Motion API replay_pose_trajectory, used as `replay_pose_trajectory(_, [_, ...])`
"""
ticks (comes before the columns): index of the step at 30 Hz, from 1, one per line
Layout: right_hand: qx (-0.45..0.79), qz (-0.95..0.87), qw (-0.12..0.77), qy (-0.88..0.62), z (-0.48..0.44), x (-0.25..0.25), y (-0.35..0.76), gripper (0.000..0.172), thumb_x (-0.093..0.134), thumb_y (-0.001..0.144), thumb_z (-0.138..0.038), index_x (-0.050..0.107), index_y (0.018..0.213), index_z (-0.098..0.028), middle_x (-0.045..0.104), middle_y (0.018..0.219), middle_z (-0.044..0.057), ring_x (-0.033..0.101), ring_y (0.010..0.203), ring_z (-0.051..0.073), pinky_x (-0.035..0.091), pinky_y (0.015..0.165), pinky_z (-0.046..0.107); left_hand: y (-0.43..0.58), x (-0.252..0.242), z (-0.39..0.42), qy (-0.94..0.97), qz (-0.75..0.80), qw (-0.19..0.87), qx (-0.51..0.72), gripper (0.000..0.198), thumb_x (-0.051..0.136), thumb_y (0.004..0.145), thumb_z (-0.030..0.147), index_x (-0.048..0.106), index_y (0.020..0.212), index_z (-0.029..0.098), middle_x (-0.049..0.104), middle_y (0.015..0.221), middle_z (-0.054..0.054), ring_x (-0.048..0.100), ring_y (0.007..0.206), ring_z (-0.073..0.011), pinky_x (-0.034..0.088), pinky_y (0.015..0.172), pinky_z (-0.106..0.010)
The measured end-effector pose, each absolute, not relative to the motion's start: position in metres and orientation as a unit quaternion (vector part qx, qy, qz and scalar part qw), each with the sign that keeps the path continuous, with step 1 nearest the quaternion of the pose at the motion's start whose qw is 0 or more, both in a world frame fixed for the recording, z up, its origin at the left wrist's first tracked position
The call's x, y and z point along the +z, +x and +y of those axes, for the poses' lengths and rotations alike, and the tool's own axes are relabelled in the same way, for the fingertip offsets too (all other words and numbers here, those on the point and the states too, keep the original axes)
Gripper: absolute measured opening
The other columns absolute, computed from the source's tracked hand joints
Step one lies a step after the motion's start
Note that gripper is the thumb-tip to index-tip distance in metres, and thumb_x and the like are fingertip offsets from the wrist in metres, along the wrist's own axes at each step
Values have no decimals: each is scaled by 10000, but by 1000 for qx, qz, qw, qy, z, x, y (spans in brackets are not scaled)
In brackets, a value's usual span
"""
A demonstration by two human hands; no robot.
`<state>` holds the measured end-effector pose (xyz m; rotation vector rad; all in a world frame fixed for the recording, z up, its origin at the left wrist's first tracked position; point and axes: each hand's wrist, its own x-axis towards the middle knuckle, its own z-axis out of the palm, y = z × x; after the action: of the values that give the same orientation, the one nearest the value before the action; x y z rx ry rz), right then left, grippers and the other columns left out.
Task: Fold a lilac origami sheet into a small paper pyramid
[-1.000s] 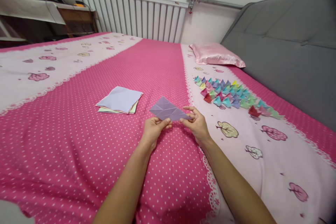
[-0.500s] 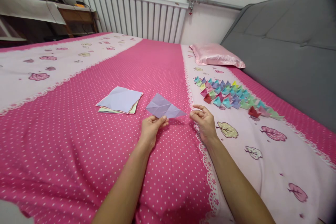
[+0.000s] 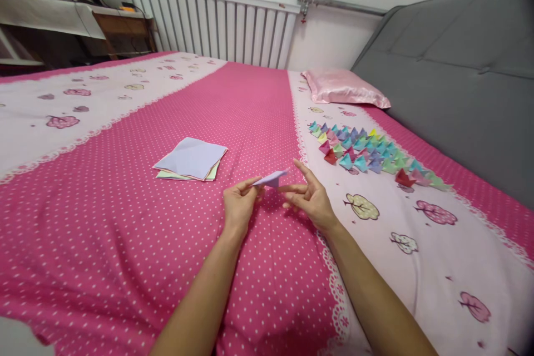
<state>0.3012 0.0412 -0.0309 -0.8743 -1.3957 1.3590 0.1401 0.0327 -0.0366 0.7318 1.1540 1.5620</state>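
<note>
My left hand [image 3: 237,204] pinches a creased lilac paper square [image 3: 271,179], which is tilted almost edge-on above the pink dotted bedspread [image 3: 125,217]. My right hand [image 3: 311,197] is just to the right of the paper with its fingers spread and stretched out; its fingertips are close to the sheet, and I cannot tell whether they touch it. A small stack of flat paper sheets [image 3: 192,159] lies on the bedspread beyond my left hand.
Several small folded paper shapes in many colours [image 3: 367,153] are laid in rows on the pale strip to the right. A pink satin pillow [image 3: 344,87] lies further back. A grey upholstered headboard [image 3: 459,78] rises on the right, a white radiator [image 3: 208,25] behind.
The lilac paper was held open and flat by both hands. The right hand let go, then came back with spread fingers, while the left hand tipped the sheet nearly edge-on.
</note>
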Motion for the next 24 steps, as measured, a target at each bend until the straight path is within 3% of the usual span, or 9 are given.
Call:
replay_pose_trajectory(5, [551,-587,486,-341,42,-33,298,916,704,674,-241,177,1422,-279,686,691,-35,640,564,135,546,597,285,142,-39,33,337,457,491,660,339,749,585,239,708,905,138,713,924,-99,667,843,-197,511,777,-296])
replay_pose_trajectory(7, [532,-592,500,-342,43,-35,297,824,698,672,-219,292,1387,-283,680,693,-42,642,579,134,544,599,280,143,-39,32,358,440,491,661,349,738,603,228,701,940,144,702,974,-98,656,897,-196,495,841,-308])
replay_pose_trajectory(11, [436,-613,547,-368,45,-38,298,466,677,663,-168,618,1116,-261,694,950,10,655,786,160,533,694,283,145,-37,29,400,408,506,646,396,724,611,183,683,1005,172,675,1056,-86,637,955,-188,472,889,-298])
replay_pose_trajectory(13, [397,-614,563,-385,47,-39,299,318,663,656,-137,693,952,-248,698,962,11,650,846,174,520,747,294,145,-35,28,419,407,515,628,427,712,613,165,671,1037,185,663,1088,-77,630,970,-184,469,886,-284])
replay_pose_trajectory(17, [376,-592,585,-408,50,-41,304,161,661,639,-128,715,753,-228,711,789,0,654,756,174,520,706,299,143,-31,24,420,407,528,615,435,707,609,174,670,1043,180,674,1066,-74,632,949,-186,479,851,-276])
replay_pose_trajectory(24, [397,-642,534,-381,51,-44,307,131,660,644,-128,703,733,-213,699,829,11,643,779,166,506,727,285,139,-31,25,376,415,572,599,339,708,656,360,717,890,115,709,775,-80,619,654,-132,479,616,-228])
